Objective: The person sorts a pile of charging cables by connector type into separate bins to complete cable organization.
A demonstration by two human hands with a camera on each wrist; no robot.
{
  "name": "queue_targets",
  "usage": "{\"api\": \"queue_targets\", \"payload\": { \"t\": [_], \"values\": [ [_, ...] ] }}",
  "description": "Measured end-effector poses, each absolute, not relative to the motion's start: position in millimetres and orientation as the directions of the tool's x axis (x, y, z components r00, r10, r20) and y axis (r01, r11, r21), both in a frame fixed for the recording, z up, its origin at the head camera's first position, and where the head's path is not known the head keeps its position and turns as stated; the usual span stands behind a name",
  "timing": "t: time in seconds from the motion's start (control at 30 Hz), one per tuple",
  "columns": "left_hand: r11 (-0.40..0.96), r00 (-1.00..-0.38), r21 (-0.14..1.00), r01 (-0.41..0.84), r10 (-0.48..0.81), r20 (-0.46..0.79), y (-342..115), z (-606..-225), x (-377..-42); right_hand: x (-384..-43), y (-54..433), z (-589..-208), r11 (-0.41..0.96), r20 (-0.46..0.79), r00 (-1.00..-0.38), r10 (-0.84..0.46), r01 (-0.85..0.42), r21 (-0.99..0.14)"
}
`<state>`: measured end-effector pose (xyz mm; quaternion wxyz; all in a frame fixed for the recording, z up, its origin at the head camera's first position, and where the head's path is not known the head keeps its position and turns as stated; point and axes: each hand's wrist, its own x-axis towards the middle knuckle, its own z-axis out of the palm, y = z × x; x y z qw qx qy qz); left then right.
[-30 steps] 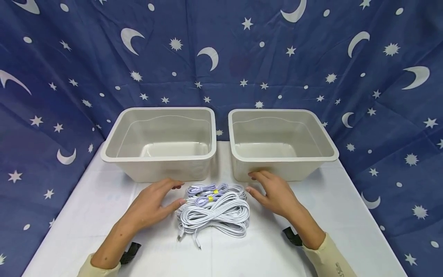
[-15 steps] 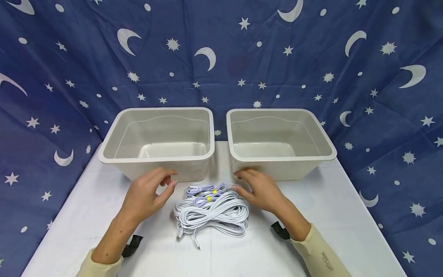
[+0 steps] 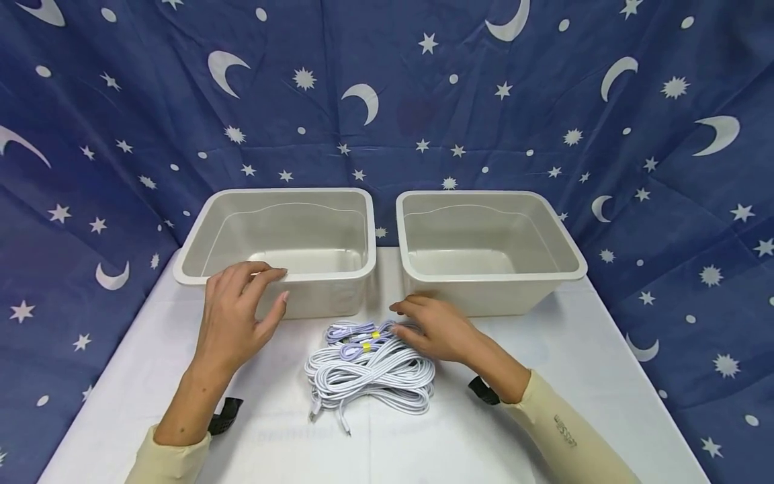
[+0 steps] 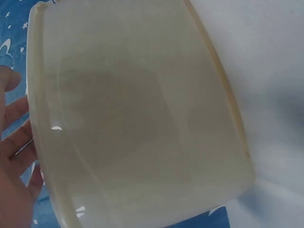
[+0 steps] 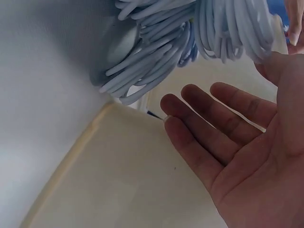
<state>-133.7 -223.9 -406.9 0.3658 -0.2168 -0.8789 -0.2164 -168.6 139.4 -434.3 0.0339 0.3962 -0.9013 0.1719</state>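
My left hand (image 3: 232, 319) hovers at the front rim of the left cream plastic bin (image 3: 323, 298), fingers loosely bent and holding nothing. In the left wrist view its fingers (image 4: 19, 140) lie along the edge of that bin's wall. Beside the coiled white cables (image 3: 377, 376) on the table is my right hand (image 3: 438, 329), its thumb right at their upper right side. The right wrist view shows its relaxed fingers (image 5: 204, 142) with nothing between them, below the hanging-looking loops. Two small bundles of lilac cable (image 3: 357, 349) with yellow ties lie on top of the pile.
A second cream bin (image 3: 496, 296) stands right of the first, with a narrow gap between them. Both stand at the back of a table with a white cloth (image 3: 290, 437). A blue curtain (image 3: 387, 81) with moons and stars surrounds the table's back and sides.
My left hand has moved away from the cables, up and left to the left bin's front rim. My right hand has shifted left, closer over the cables. The cables and bins stay put.
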Motion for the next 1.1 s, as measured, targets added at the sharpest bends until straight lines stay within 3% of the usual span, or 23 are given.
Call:
{"api": "queue_targets", "payload": {
  "t": [0.47,0.87,1.1],
  "values": [
    [0.806,-0.668,0.253,0.535,0.219,0.711,-233.3,-413.7,-142.9,-181.2,108.2,-425.3,0.565,0.017,-0.59,-0.808,-0.781,-0.265],
    [0.783,-0.66,0.276,0.558,0.216,0.72,-233.1,-418.9,-143.9,-195.0,90.6,-436.2,0.486,0.004,-0.519,-0.855,-0.804,-0.343],
    [0.791,-0.68,0.283,0.543,0.216,0.701,-236.2,-415.9,-142.8,-200.4,80.6,-441.8,0.478,0.013,-0.521,-0.853,-0.791,-0.382]
  ]
}}
